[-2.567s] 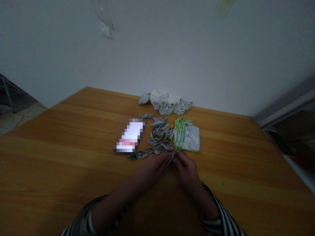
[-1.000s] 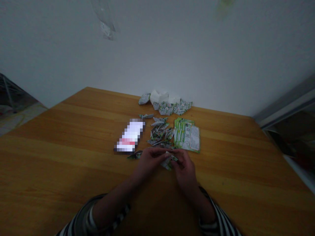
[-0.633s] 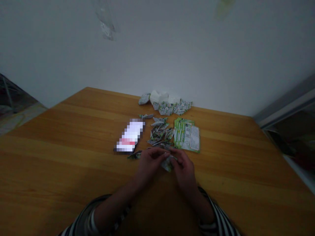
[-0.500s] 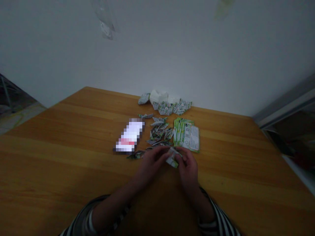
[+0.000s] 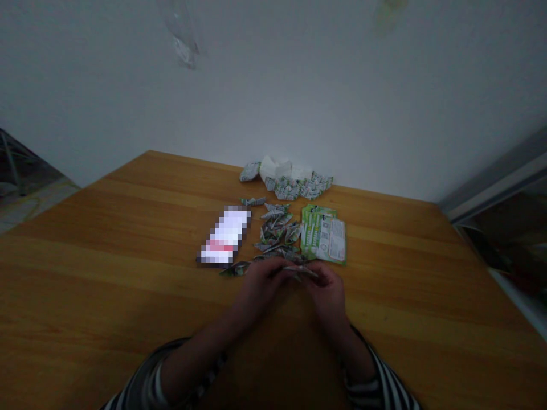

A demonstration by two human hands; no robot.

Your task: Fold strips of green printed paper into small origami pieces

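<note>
My left hand (image 5: 261,283) and my right hand (image 5: 326,291) meet over the wooden table (image 5: 106,273), both pinching one small folded paper piece (image 5: 299,269) printed green and white. The piece is held flat and edge-on between the fingertips. Just beyond my fingers lies a heap of several similar folded paper pieces (image 5: 277,230). One more folded piece (image 5: 234,269) lies on the table beside my left hand.
A stack of flat green printed sheets (image 5: 323,240) lies right of the heap. A phone (image 5: 224,237) with a lit screen lies to its left. Crumpled paper and folded pieces (image 5: 286,179) sit by the wall. A ledge (image 5: 504,188) runs along the right.
The paper piece was turned and folded between my fingers. It showed its face half a second ago and now lies flat and edge-on. Both hands stayed in place.
</note>
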